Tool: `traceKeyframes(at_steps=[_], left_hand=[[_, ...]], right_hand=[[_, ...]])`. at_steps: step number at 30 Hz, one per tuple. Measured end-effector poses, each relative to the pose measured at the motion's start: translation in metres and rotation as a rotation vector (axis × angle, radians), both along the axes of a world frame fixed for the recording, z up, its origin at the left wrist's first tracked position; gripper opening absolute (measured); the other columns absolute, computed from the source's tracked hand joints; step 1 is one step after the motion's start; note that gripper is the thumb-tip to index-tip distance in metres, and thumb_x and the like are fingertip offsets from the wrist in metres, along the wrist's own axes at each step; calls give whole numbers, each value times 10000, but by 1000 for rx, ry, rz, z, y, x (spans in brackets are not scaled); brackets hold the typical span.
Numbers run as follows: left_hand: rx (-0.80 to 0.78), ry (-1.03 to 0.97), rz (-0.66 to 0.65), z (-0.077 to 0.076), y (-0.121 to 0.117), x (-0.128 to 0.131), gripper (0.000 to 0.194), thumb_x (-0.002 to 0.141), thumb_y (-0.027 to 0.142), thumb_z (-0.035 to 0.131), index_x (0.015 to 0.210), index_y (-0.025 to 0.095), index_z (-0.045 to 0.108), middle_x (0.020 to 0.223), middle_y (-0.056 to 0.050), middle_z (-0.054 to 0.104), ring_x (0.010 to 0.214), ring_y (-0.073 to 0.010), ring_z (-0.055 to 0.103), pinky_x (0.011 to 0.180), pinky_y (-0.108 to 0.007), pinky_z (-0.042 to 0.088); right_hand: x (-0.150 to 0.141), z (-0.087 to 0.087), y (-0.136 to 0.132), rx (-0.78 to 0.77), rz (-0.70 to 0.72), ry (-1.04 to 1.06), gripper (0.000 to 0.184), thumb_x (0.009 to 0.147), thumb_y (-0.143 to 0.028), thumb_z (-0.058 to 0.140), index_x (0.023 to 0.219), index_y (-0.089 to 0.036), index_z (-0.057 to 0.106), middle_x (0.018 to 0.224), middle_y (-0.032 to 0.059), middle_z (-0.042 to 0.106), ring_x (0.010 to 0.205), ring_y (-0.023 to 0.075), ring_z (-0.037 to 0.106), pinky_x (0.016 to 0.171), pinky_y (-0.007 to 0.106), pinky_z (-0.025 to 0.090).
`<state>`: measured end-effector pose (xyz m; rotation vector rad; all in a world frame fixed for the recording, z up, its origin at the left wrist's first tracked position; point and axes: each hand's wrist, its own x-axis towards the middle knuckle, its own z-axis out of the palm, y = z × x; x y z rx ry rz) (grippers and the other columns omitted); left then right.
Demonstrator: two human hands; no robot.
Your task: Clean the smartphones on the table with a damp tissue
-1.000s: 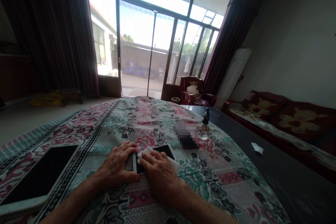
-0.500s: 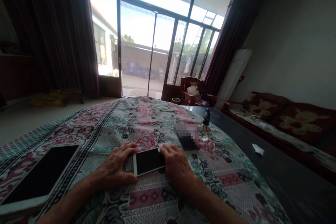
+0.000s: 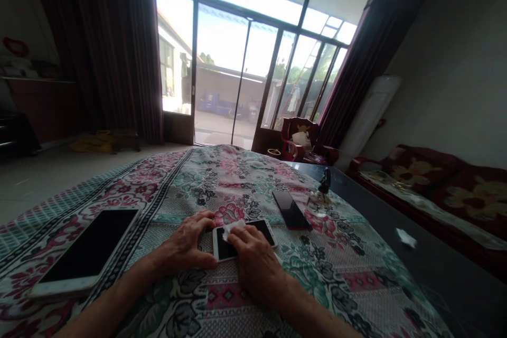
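White phone (image 3: 264,229) lies flat on the near part of the patterned tablecloth (image 3: 237,186), its long axis running left to right, with the right end angled slightly toward the far side. Your left hand (image 3: 184,245) is open, thumb and fingers spread around the left short end; whether they press on it, I cannot tell. Your right hand (image 3: 255,253) is the nearer one to the screen, crossing the near long edge, its bent fingers gripping a crumpled white tissue (image 3: 233,228) against the glass, left of the middle
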<state>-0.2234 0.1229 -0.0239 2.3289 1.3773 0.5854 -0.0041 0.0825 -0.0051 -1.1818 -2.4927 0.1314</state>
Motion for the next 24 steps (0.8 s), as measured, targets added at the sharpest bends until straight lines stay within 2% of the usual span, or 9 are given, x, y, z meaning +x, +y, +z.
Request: traceKeyframes(at_steps=[6, 11, 19, 24], left_hand=[[7, -11, 4, -7, 2, -1, 644, 531, 370, 812, 1110, 188, 596, 1450, -131, 441, 1382, -347, 334, 1141, -465, 285], [-6, 14, -40, -8, 5, -7, 679, 552, 401, 814, 1157, 198, 581, 1480, -126, 407, 1406, -349, 289, 1152, -470, 266], [-78, 36, -110, -3, 4, -15, 764, 578, 454, 812, 1250, 218, 535, 1533, -115, 331, 1441, -344, 200, 1161, -488, 238], [-85, 34, -107, 0, 3, -13, 753, 567, 446, 815, 1236, 231, 544, 1531, -114, 335, 1440, -350, 201, 1155, -503, 240]], right_hand=[[-11, 5, 3, -39, 110, 6, 289, 862, -138, 506, 1132, -212, 580, 1233, 35, 586, 1089, 199, 475, 962, 327, 371], [-9, 6, 6, -31, 158, 5, 259, 877, -146, 514, 1115, -224, 583, 1231, 22, 595, 1101, 194, 474, 952, 325, 371], [3, 11, -15, -85, 271, 24, 184, 876, -132, 518, 978, -221, 642, 1061, 6, 662, 972, 170, 534, 902, 296, 393], [4, 7, -10, -77, 237, 56, 250, 859, -109, 507, 1025, -230, 650, 1120, 6, 657, 1001, 179, 530, 928, 317, 381]])
